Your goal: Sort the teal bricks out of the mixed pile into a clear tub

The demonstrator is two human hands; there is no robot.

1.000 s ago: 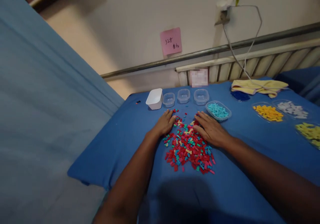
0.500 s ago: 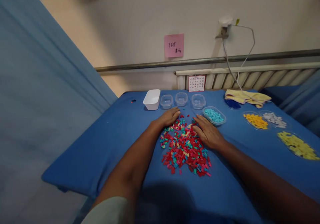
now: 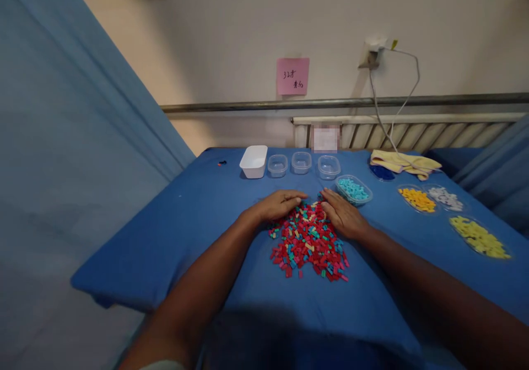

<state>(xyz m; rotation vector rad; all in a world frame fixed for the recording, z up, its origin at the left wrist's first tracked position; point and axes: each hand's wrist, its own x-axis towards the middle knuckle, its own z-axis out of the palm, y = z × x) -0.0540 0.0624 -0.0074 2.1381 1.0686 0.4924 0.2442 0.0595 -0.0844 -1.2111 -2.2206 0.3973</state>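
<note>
A heap of small plastic blocks, mostly red with green, blue, pink and cream ones, lies loose on the blue-covered table. My left hand rests along the heap's far left edge, its fingers stretched out and pointing right. At the far right edge, my right hand lies with its fingers extended toward the back, touching the blocks. Neither hand grips anything. Just beyond my right hand stands a clear tub of turquoise blocks. Some blocks under both palms are hidden.
Behind the heap stand a white bin and three clear tubs. To the right are containers of orange blocks, grey blocks, yellow blocks and dark blue pieces, near a yellow cloth. A curtain hangs at left.
My left hand has moved right and a little nearer, sweeping stray blocks inward. The heap's far end is more compact. My right hand stays almost in place.
</note>
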